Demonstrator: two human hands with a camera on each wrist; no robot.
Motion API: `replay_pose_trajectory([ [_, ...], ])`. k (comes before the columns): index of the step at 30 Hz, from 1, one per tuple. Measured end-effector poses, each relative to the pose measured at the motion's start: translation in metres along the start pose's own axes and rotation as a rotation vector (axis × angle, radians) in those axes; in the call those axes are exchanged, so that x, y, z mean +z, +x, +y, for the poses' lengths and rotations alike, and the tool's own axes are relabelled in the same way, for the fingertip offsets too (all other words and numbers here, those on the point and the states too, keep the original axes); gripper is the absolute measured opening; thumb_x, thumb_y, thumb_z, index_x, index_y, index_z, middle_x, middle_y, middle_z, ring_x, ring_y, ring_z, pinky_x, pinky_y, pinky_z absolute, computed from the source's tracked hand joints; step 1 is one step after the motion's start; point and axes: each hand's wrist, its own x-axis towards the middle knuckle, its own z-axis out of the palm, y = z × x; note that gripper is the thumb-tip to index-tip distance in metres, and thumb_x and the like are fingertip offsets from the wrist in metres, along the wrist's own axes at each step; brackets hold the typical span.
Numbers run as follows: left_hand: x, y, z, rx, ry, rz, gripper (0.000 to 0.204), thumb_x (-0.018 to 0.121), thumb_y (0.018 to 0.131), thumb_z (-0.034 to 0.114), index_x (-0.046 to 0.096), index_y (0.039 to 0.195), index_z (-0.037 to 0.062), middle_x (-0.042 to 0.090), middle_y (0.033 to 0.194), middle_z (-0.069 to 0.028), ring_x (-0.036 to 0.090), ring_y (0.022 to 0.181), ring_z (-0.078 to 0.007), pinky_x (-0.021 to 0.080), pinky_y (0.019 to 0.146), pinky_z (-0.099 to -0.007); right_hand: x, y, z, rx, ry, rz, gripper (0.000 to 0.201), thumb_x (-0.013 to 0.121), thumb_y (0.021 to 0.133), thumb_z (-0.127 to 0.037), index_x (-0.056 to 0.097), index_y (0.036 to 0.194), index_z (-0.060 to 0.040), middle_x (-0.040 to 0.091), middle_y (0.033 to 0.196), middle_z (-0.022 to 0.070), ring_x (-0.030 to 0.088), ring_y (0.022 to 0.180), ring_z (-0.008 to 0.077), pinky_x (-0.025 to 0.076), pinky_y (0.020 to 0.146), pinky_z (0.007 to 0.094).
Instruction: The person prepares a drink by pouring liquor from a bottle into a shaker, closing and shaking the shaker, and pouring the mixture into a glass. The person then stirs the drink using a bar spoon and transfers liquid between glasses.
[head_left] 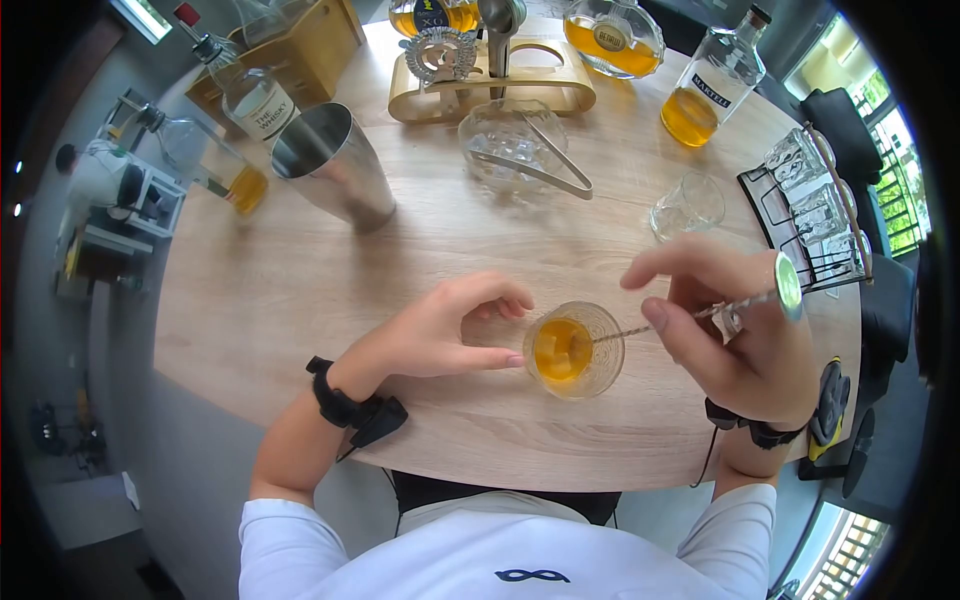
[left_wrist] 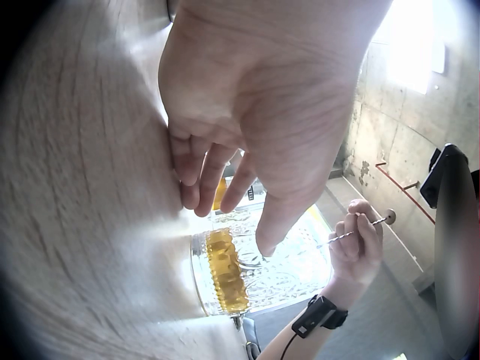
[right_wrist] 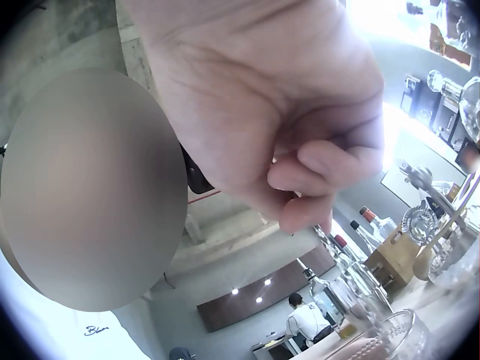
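A textured rocks glass [head_left: 603,368] with amber liquid and ice stands on the wooden table in front of the person. My left hand [head_left: 440,328] is beside it, thumb tip right at the glass's near left side and the other fingers loosely bent behind. In the left wrist view, a gap shows between those fingers and the glass [left_wrist: 289,262]. My right hand [head_left: 750,335] pinches a twisted bar spoon [head_left: 625,332] above and right of the glass. The spoon slants down into the glass, its round end disc [head_left: 789,285] sticking out past the hand. Its bowl is hidden in the drink.
Left stand a metal shaker tin [head_left: 340,170] and whisky bottles [head_left: 255,105]. Behind are an ice bowl [head_left: 500,165] with tongs [head_left: 560,183], a wooden tool stand [head_left: 560,100] and a Martell bottle [head_left: 710,85]. An empty glass [head_left: 690,205] and a glass rack [head_left: 810,200] are right.
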Motion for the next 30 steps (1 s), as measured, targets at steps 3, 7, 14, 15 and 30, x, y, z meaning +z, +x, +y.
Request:
replay_pose_trajectory([
  [3, -0.001, 0.0, 0.002, -0.006, 0.0, -0.003, 0.053, 0.088, 0.085, 0.027, 0.063, 0.124, 0.0025, 0.067, 0.117, -0.0102, 0.066, 0.11, -0.0222, 0.055, 0.101, -0.0355, 0.003, 0.002, -0.002, 0.091, 0.047, 0.033, 0.011, 0.064, 0.09, 0.01, 0.068, 0.098, 0.0024, 0.066, 0.076, 0.0029, 0.058, 0.056, 0.0057, 0.04, 0.048, 0.0207],
  [7, -0.001, 0.0, 0.002, 0.0, 0.01, -0.005, 0.053, 0.088, 0.085, 0.028, 0.063, 0.124, 0.0025, 0.067, 0.117, -0.0101, 0.066, 0.109, -0.0222, 0.055, 0.101, -0.0354, 0.01, 0.0, -0.003, -0.004, 0.035, 0.161, 0.014, 0.067, 0.088, 0.011, 0.067, 0.099, 0.0014, 0.066, 0.08, 0.003, 0.059, 0.058, 0.0054, 0.043, 0.05, 0.02],
  [14, -0.001, 0.0, 0.005, -0.032, -0.01, -0.006, 0.052, 0.085, 0.083, 0.018, 0.065, 0.129, 0.0047, 0.068, 0.119, -0.0076, 0.065, 0.11, -0.021, 0.052, 0.099, -0.0349, 0.025, 0.001, -0.005, -0.099, -0.115, 0.336, 0.011, 0.081, 0.085, 0.003, 0.071, 0.087, -0.0004, 0.071, 0.081, 0.0077, 0.066, 0.065, 0.0128, 0.049, 0.057, 0.0224],
  [15, -0.001, 0.0, 0.004, -0.03, -0.014, -0.005, 0.051, 0.085, 0.083, 0.018, 0.065, 0.129, 0.0046, 0.068, 0.119, -0.0078, 0.065, 0.11, -0.021, 0.052, 0.099, -0.035, 0.026, 0.002, -0.006, -0.1, -0.116, 0.335, 0.011, 0.081, 0.085, 0.003, 0.071, 0.087, -0.0004, 0.071, 0.081, 0.0077, 0.066, 0.065, 0.0128, 0.049, 0.057, 0.0224],
  [30, 0.0, 0.0, 0.004, -0.028, -0.012, -0.002, 0.051, 0.085, 0.084, 0.02, 0.065, 0.128, 0.004, 0.068, 0.12, -0.0082, 0.065, 0.11, -0.0211, 0.052, 0.098, -0.0351, 0.003, -0.012, -0.009, -0.206, -0.043, 0.111, 0.023, 0.068, 0.1, -0.014, 0.067, 0.08, -0.0027, 0.063, 0.07, 0.0069, 0.061, 0.058, 0.0185, 0.044, 0.054, 0.0299],
])
